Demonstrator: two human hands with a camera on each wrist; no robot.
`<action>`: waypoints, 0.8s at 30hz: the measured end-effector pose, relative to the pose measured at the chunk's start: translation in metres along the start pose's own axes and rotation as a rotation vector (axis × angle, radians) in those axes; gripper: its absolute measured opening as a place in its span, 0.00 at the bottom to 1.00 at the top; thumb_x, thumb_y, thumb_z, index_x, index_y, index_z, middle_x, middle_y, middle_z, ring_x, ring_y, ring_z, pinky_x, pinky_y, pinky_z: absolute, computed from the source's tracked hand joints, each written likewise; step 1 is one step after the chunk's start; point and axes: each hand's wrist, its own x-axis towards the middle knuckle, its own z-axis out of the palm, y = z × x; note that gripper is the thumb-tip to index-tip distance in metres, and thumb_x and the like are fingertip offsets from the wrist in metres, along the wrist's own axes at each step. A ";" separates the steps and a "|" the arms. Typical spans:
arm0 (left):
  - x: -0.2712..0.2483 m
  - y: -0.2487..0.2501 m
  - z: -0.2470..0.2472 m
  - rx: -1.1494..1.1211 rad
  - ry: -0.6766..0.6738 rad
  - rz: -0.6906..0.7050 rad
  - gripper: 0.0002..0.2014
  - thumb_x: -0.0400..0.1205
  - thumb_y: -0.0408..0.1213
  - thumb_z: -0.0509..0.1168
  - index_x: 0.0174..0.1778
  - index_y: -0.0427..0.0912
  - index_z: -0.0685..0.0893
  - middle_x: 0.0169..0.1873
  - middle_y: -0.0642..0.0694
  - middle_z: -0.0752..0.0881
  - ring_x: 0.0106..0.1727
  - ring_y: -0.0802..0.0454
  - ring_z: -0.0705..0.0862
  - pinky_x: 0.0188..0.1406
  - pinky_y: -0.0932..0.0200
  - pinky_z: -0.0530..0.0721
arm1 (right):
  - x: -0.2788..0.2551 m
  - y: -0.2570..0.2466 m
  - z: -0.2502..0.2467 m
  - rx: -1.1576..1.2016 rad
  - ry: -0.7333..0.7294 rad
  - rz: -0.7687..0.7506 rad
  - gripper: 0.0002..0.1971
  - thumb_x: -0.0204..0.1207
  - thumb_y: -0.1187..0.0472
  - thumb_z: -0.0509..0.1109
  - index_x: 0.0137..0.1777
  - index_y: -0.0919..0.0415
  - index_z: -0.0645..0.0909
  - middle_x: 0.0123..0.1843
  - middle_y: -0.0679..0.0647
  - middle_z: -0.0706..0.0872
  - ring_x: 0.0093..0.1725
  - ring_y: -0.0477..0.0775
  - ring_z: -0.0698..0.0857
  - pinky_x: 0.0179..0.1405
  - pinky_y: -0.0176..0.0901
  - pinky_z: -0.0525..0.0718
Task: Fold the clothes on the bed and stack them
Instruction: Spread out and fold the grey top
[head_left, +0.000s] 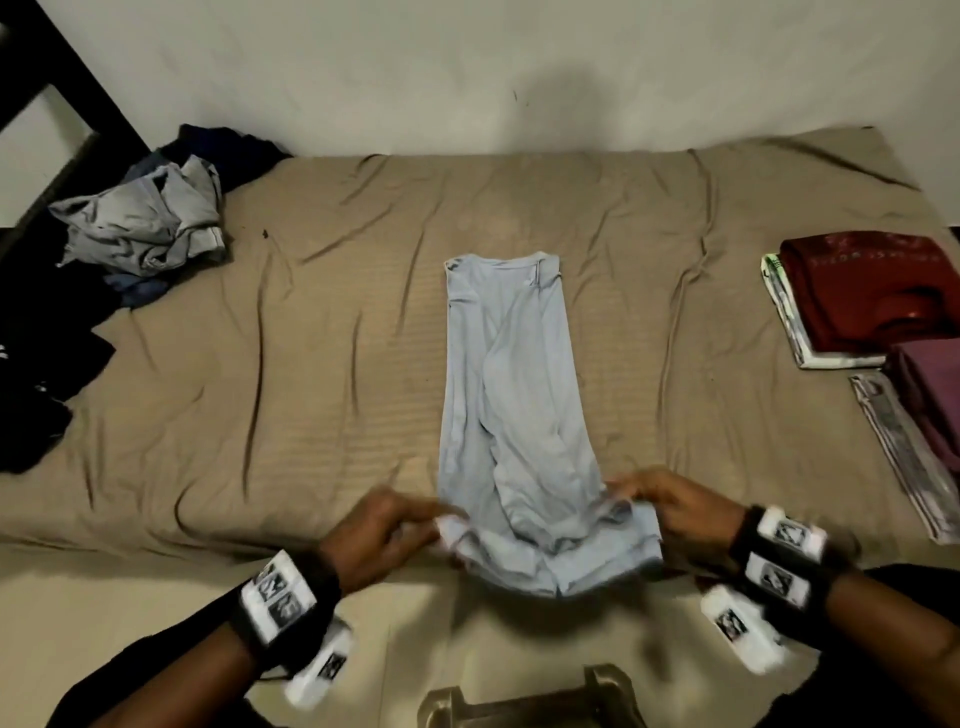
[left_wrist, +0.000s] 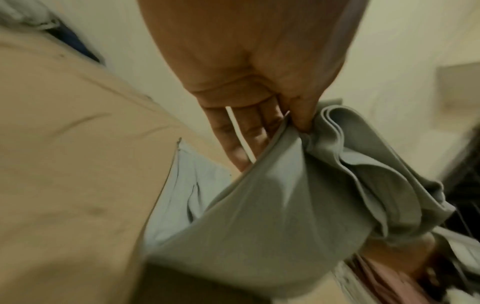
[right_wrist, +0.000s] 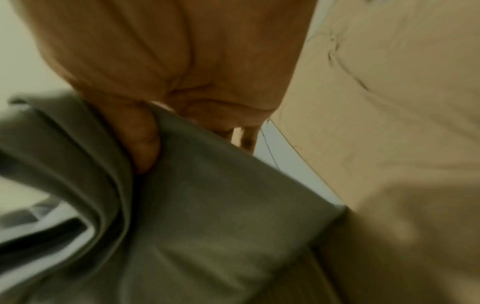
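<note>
A light blue shirt (head_left: 511, 374) lies folded into a long narrow strip down the middle of the tan bed sheet (head_left: 322, 322), collar end far from me. My left hand (head_left: 387, 530) pinches the near left corner of its hem, thumb on the cloth (left_wrist: 285, 185). My right hand (head_left: 670, 501) grips the near right corner (right_wrist: 207, 205). The hem end is lifted a little off the sheet and bunched between both hands.
A heap of unfolded grey, blue and black clothes (head_left: 140, 228) sits at the far left. At the right edge stand two piles of folded clothes, one with a dark red top (head_left: 862, 291), one with a purple top (head_left: 930, 395). A wall runs behind the bed.
</note>
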 end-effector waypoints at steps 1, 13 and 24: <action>0.024 -0.006 -0.005 -0.102 0.072 -0.043 0.14 0.88 0.52 0.63 0.52 0.53 0.93 0.40 0.54 0.92 0.43 0.66 0.87 0.46 0.59 0.87 | 0.018 -0.012 -0.011 0.087 0.100 -0.004 0.09 0.83 0.74 0.68 0.52 0.69 0.90 0.55 0.60 0.93 0.56 0.54 0.91 0.62 0.44 0.85; 0.152 -0.158 0.012 -0.446 0.478 -0.850 0.25 0.82 0.61 0.69 0.29 0.46 0.76 0.25 0.45 0.81 0.29 0.46 0.80 0.32 0.56 0.77 | 0.148 0.088 -0.070 0.624 0.570 0.552 0.17 0.76 0.51 0.78 0.56 0.65 0.88 0.48 0.60 0.92 0.41 0.59 0.90 0.35 0.44 0.86; 0.076 -0.158 0.049 -0.355 0.356 -0.722 0.44 0.55 0.57 0.84 0.67 0.50 0.78 0.32 0.50 0.88 0.35 0.49 0.87 0.45 0.45 0.88 | 0.100 0.127 0.011 0.231 0.717 0.385 0.32 0.63 0.71 0.84 0.66 0.58 0.77 0.56 0.55 0.92 0.53 0.50 0.91 0.51 0.40 0.88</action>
